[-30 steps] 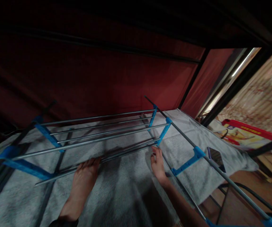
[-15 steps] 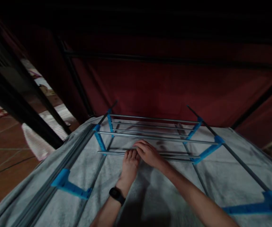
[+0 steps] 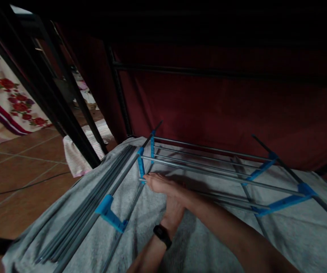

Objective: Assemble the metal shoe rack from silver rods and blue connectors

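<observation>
Two hands on a rack of thin steel rods

Two hands met at the near left corner of a folding drying rack (image 3: 209, 170), which lay flat on a grey towel (image 3: 209, 246) spread over a bed. The right hand (image 3: 162, 184) reached across from the right with fingers stretched out flat, its tips resting at the nearest rod close to a blue plastic bracket (image 3: 140, 167). It was laid on the rod, not curled round it. The left hand (image 3: 173, 214) lay beneath the right forearm, palm down on the towel, mostly hidden; whether its fingers were spread or curled I cannot tell. A black watch (image 3: 162, 236) sat on that wrist.

The rack looked light: slim grey metal rods held parallel by blue plastic cross-pieces, with long side bars (image 3: 109, 197) running toward the camera. Such rods would be stiff along their length yet smooth and a little slippery, and the hinged sections could swing or fold if lifted by one rod alone. The blue brackets or the thicker side bars appeared the surest places to grip, since they tie the rods together. The soft towel beneath would give under pressure.

A dark red cloth wall (image 3: 223, 102) rose behind the rack, and tiled floor (image 3: 15, 170) showed on the left.
</observation>
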Demonstrator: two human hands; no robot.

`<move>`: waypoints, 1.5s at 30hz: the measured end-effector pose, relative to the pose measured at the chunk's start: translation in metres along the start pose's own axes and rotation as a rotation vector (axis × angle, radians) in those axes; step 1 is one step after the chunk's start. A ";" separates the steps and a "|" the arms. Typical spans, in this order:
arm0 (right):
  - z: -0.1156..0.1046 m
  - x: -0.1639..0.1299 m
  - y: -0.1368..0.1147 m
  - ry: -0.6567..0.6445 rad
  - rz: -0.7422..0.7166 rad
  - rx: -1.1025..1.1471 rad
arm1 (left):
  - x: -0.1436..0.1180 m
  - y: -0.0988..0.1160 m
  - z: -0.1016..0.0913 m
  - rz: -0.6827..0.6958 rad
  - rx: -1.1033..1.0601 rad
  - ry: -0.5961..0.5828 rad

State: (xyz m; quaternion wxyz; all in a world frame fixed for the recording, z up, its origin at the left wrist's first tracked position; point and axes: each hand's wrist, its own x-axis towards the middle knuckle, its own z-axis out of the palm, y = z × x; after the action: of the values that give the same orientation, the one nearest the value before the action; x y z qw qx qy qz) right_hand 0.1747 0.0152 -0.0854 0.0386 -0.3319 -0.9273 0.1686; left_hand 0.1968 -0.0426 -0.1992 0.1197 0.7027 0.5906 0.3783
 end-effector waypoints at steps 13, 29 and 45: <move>0.004 0.009 0.005 -0.012 0.125 -0.035 | -0.058 -0.061 -0.048 -0.488 -0.123 0.496; 0.006 0.009 0.006 0.006 0.097 -0.038 | 0.046 -0.114 -0.076 -0.452 -0.485 0.561; 0.008 0.020 -0.007 -0.003 0.165 -0.017 | 0.048 -0.127 -0.079 -0.418 -0.742 0.558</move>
State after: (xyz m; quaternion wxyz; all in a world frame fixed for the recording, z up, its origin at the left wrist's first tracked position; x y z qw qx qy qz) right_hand 0.1533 0.0209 -0.0910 0.0206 -0.4071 -0.8984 0.1638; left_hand 0.0503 0.0145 -0.2046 0.2722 0.3520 0.5538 0.7038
